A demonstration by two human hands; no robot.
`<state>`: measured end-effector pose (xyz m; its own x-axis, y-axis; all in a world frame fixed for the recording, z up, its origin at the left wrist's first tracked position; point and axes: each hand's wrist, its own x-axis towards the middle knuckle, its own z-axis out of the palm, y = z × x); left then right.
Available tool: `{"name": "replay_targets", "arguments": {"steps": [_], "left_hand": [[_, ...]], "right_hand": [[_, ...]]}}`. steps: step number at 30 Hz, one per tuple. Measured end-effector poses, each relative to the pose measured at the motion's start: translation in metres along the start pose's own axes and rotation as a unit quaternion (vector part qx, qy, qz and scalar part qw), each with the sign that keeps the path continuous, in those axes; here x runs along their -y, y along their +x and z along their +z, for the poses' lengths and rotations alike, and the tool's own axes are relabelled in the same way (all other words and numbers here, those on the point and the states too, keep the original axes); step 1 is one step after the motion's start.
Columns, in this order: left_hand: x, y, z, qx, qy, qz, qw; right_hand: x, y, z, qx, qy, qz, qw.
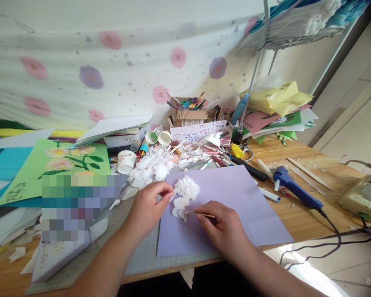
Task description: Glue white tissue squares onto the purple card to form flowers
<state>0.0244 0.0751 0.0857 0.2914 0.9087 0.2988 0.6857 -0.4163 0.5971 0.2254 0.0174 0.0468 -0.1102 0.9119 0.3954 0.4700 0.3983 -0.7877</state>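
Note:
A sheet of purple card lies on the table in front of me. On its left part sit ruffled white paper petals, with a looser cluster of petals just below them. My left hand is closed at the left side of the petals, thumb and forefinger pinching what looks like a small white paper petal. From the right, my right hand grips a thin stick. The stick's tip points left and meets the lower petals; its exact kind is too small to tell.
Loose white petals, a paper cup, pens and tape rolls crowd behind the card. A blue glue gun with a black cord lies at right. At left are a green flower picture and a pale box.

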Motion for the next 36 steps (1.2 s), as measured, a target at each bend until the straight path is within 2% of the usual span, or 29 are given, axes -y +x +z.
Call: {"name": "replay_targets", "arguments": {"steps": [3, 6, 14, 17, 20, 23, 25, 27, 30, 33, 36], "left_hand": [[-0.015, -0.009, 0.01, 0.018, -0.081, -0.04, 0.996], [-0.02, -0.013, 0.019, 0.028, -0.14, -0.07, 0.987], [-0.011, -0.019, 0.029, 0.072, -0.233, -0.103, 0.964], [-0.008, -0.02, 0.028, 0.073, -0.283, -0.116, 0.949], [-0.007, -0.021, 0.025, 0.069, -0.333, -0.126, 0.932], [-0.007, -0.022, 0.023, 0.077, -0.384, -0.131, 0.911], [-0.007, -0.023, 0.022, 0.087, -0.416, -0.13, 0.896], [-0.006, -0.023, 0.023, 0.097, -0.439, -0.127, 0.884], [-0.004, -0.024, 0.023, 0.101, -0.451, -0.123, 0.878], [-0.003, -0.025, 0.023, 0.096, -0.451, -0.119, 0.88], [-0.005, -0.025, 0.022, 0.099, -0.456, -0.11, 0.878]], "right_hand": [[0.002, 0.0, -0.001, 0.02, 0.001, -0.011, 1.0], [0.002, 0.001, -0.001, 0.032, -0.002, -0.014, 0.999], [0.002, -0.001, 0.0, 0.061, -0.004, -0.043, 0.997], [0.001, -0.002, -0.002, 0.011, 0.035, -0.03, 0.999], [0.0, -0.002, -0.005, -0.067, 0.13, -0.037, 0.989], [0.002, 0.003, -0.007, -0.079, 0.242, -0.047, 0.966], [0.006, 0.01, -0.007, -0.035, 0.286, 0.009, 0.957], [0.012, 0.017, -0.005, 0.03, 0.309, 0.097, 0.946], [0.021, 0.027, 0.0, 0.112, 0.338, 0.186, 0.916], [0.025, 0.033, 0.005, 0.113, 0.358, 0.22, 0.9], [0.026, 0.036, 0.008, 0.084, 0.334, 0.241, 0.907]]}}
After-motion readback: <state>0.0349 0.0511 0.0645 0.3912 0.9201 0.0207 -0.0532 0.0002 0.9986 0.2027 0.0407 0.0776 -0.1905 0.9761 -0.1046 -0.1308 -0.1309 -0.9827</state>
